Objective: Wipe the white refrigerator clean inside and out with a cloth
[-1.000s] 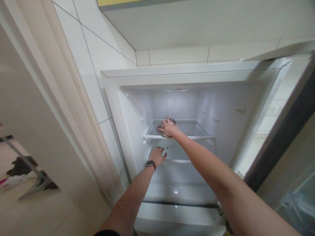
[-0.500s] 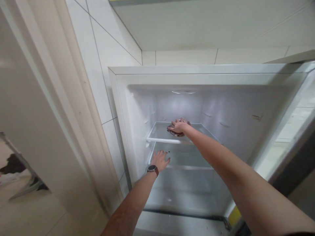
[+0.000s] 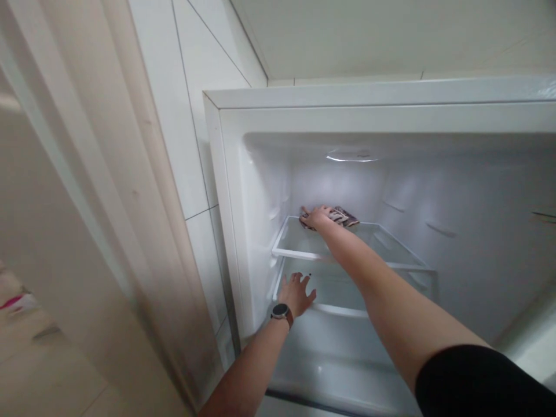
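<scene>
Right hand (image 3: 317,217) atop left end of cloth (image 3: 346,217).

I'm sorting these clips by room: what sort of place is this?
Probably a kitchen, though little of the room shows: there's an open fridge, with shelves inside it, and a tiled wall on its left.

Cloth (image 3: 345,217) farther back on upper shelf (image 3: 297,238)

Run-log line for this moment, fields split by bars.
right hand: on cloth, rear of upper shelf | left hand: open, by lower shelf | place: fridge
</scene>
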`<state>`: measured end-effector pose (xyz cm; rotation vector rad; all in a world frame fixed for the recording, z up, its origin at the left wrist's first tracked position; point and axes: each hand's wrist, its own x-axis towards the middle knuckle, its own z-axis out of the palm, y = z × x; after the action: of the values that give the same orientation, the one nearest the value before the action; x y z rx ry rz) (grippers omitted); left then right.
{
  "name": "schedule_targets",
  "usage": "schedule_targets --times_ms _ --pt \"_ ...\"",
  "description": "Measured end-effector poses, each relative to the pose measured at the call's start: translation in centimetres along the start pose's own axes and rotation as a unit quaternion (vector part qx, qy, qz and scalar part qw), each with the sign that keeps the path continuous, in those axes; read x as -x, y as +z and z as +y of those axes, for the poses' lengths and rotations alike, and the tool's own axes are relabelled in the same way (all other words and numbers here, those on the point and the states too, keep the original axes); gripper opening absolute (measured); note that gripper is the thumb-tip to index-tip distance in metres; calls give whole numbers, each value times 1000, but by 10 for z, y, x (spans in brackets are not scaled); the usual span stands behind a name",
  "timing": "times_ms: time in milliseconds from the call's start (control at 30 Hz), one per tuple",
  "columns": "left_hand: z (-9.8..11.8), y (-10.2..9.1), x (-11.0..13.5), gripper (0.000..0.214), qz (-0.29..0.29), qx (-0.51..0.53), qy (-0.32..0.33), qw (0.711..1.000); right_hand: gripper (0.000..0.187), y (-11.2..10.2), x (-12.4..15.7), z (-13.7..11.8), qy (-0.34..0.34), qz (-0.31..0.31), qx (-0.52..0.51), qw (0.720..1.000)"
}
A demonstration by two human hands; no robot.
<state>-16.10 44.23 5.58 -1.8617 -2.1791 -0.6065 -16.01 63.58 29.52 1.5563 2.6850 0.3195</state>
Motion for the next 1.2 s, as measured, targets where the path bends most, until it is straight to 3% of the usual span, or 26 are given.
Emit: schedule_targets --times_ms 500,1200 --pt "1 -3 0 46 1 3 -4 1000 66 4 -5 -7 18 10 38 999" --pt "2 -6 1 48 -11 3 -9 1000 69 -1 6 -10 24 0 4 1000"
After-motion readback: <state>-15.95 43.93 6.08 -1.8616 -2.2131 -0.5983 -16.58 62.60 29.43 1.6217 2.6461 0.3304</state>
